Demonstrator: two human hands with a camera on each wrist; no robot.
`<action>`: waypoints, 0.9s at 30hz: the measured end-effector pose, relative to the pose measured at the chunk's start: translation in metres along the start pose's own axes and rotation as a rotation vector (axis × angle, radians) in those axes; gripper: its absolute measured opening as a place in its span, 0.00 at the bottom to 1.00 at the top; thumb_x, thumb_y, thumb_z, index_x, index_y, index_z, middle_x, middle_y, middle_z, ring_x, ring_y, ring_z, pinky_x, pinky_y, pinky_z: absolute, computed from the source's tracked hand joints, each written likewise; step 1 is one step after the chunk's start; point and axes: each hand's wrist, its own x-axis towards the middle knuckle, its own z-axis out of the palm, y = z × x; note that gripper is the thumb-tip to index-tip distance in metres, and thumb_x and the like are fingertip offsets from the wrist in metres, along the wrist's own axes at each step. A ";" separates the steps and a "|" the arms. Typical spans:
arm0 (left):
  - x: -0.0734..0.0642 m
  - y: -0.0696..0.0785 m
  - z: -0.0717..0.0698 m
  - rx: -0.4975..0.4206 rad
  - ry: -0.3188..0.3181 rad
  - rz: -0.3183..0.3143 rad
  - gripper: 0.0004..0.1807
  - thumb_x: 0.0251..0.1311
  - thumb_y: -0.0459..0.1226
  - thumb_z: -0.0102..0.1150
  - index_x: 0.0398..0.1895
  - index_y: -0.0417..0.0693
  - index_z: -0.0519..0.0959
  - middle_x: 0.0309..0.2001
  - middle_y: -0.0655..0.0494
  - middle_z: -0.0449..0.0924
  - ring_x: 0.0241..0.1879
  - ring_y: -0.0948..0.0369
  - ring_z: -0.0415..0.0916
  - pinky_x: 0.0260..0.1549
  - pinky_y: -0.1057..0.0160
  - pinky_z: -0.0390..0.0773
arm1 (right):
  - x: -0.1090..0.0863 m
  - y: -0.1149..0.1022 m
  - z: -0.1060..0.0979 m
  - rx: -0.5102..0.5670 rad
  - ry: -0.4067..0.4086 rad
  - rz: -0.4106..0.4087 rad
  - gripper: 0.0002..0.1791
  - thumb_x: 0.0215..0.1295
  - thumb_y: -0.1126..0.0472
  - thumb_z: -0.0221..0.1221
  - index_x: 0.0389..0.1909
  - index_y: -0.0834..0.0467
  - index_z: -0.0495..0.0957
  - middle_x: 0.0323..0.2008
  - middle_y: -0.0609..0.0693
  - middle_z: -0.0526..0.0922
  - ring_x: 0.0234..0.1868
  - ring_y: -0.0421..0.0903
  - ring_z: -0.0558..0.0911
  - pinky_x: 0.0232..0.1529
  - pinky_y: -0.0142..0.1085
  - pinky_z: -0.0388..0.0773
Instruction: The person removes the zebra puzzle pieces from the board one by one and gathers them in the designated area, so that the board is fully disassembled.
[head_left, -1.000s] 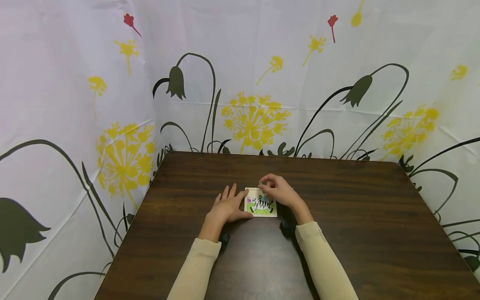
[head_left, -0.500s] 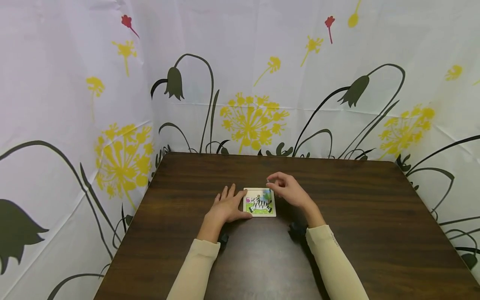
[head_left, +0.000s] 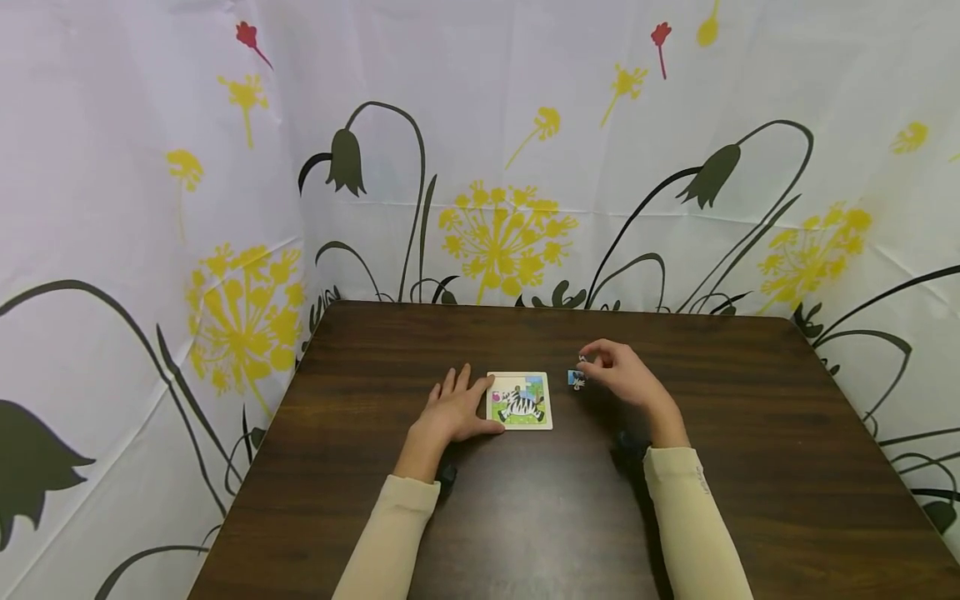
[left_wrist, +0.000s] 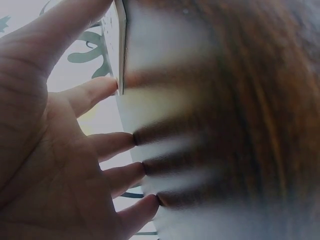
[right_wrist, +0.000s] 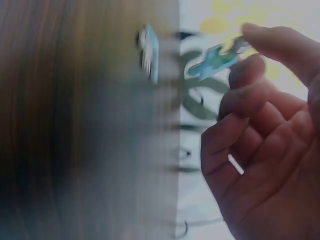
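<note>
One puzzle board (head_left: 510, 381) lies toward the bench's (head_left: 750, 433) far edge, nearly parallel to it; the left hand (head_left: 452, 412), spread wide, touches its left side. Two pieces are off it: the loose piece (head_left: 575, 380) lies to its right; the right hand (head_left: 626, 379) pinches the held piece (right_wrist: 212, 64), long axis slanting benchward.

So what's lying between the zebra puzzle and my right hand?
In the head view, one loose puzzle piece lies on the table between the zebra puzzle and your right hand, nearer the hand.
</note>
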 end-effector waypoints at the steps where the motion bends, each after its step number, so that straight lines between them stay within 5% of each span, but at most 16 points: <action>1: 0.000 0.000 0.000 0.001 0.000 0.001 0.55 0.61 0.64 0.73 0.88 0.70 0.56 0.90 0.46 0.35 0.89 0.39 0.31 0.84 0.32 0.38 | -0.001 0.003 -0.003 -0.033 -0.007 0.009 0.20 0.77 0.57 0.65 0.60 0.67 0.81 0.28 0.51 0.79 0.27 0.44 0.73 0.31 0.36 0.70; 11: 0.000 0.001 -0.002 0.006 -0.005 -0.005 0.56 0.60 0.65 0.73 0.88 0.72 0.55 0.90 0.47 0.34 0.89 0.40 0.31 0.84 0.32 0.38 | 0.000 0.022 -0.005 -0.186 -0.107 0.087 0.18 0.75 0.60 0.65 0.59 0.65 0.81 0.33 0.54 0.82 0.32 0.45 0.75 0.35 0.39 0.73; 27: -0.001 0.002 -0.002 0.003 -0.006 -0.002 0.56 0.60 0.64 0.74 0.88 0.70 0.55 0.90 0.46 0.35 0.89 0.40 0.31 0.84 0.32 0.38 | -0.009 0.032 -0.014 -0.130 -0.111 0.136 0.18 0.73 0.61 0.67 0.58 0.64 0.78 0.27 0.51 0.77 0.28 0.46 0.73 0.32 0.39 0.71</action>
